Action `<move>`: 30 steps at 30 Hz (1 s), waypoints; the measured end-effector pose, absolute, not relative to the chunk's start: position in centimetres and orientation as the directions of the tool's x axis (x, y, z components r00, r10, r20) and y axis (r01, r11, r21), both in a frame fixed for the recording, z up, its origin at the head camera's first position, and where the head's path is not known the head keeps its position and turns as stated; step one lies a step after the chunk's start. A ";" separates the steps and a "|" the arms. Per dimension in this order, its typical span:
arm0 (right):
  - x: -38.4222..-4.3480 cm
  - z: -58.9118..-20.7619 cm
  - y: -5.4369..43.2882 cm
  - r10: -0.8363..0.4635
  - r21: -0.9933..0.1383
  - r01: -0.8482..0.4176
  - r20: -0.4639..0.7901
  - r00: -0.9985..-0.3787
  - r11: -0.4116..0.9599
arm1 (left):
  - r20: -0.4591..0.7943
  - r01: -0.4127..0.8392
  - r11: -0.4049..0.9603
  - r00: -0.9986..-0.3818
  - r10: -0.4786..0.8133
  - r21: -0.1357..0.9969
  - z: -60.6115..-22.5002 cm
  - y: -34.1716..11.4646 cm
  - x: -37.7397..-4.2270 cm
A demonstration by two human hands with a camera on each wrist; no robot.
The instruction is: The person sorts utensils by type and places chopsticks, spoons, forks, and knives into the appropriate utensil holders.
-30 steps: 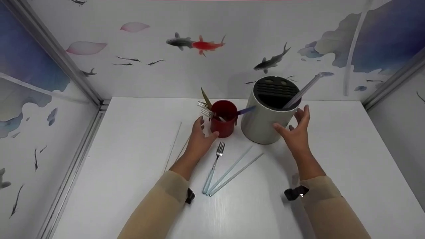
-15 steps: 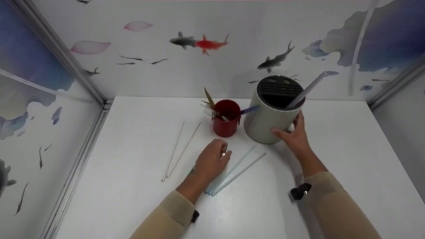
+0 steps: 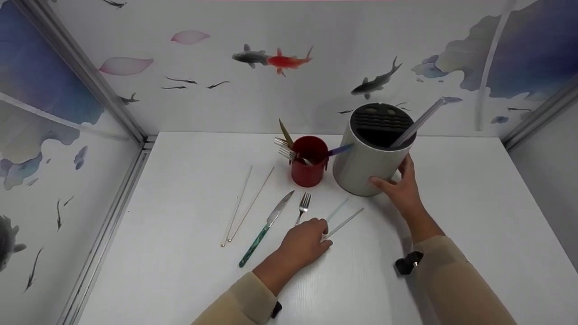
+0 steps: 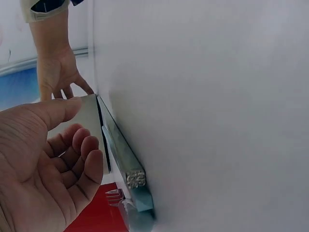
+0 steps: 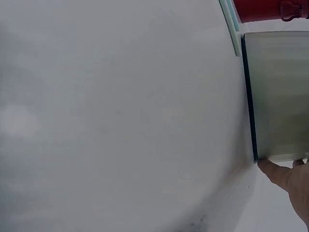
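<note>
My left hand (image 3: 305,241) is low over two pale blue chopsticks (image 3: 345,223), hiding their near ends. In the left wrist view its fingers are loosely bent, thumb apart, with the chopsticks lying beyond them. A fork (image 3: 305,203) lies beside this hand, its handle covered. Further left, a knife (image 3: 269,223) with a green handle lies on the table. My right hand (image 3: 402,192) holds the lower right side of a round pale grey knife holder (image 3: 361,169), thumb in front and fingers behind. A clear stick-like utensil (image 3: 420,122) leans out of its black slotted top.
Left of the knife holder stands a red cup (image 3: 308,174) with forks, a yellowish blade and a purple-blue handle sticking out. Two thin sticks (image 3: 250,205) with round ends lie on the left of the white table (image 3: 180,271). A printed wall (image 3: 289,104) closes the back.
My left hand has moved from beside the red cup, over the fork, down and right to the pale blue chopsticks, uncovering the knife. My right hand has closed in on the knife holder's side.
</note>
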State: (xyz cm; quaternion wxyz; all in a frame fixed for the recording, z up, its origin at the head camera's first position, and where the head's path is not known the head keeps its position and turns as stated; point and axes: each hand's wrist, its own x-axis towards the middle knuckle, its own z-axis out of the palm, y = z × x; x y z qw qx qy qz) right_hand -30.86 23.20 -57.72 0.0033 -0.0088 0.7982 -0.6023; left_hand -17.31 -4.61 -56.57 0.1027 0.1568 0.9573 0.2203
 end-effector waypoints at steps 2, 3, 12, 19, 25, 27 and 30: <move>-30.8 -57.9 23.3 -0.019 -0.963 -0.011 0.007 -1.000 0.271 | -0.128 0.281 0.865 -0.924 0.361 0.416 -56.8 -4.4 -17.2; -30.8 -58.1 23.4 -0.019 -0.962 -0.010 0.005 -1.000 0.271 | -0.129 0.293 0.870 -0.921 0.368 0.396 -56.8 -4.4 -17.1; -30.7 -58.5 23.4 -0.024 -0.958 -0.008 0.001 -1.000 0.287 | -0.148 0.319 0.899 -0.915 0.374 0.301 -57.1 -4.3 -17.0; -30.9 -58.6 23.4 -0.042 -0.948 0.015 -0.030 -0.999 0.319 | -0.142 0.318 0.905 -0.919 0.368 0.282 -56.7 -4.0 -16.9; -31.0 -58.4 23.5 -0.040 -0.934 0.058 -0.077 -0.996 0.354 | -0.161 0.300 0.911 -0.922 0.353 0.283 -56.5 -3.5 -17.1; -31.0 -58.2 23.5 -0.041 -0.929 0.059 -0.079 -0.996 0.365 | -0.174 0.288 0.913 -0.922 0.346 0.290 -56.5 -3.4 -17.2; -30.9 -58.1 23.4 -0.050 -0.931 0.041 -0.063 -0.997 0.364 | -0.187 0.281 0.909 -0.919 0.348 0.309 -56.3 -3.3 -17.3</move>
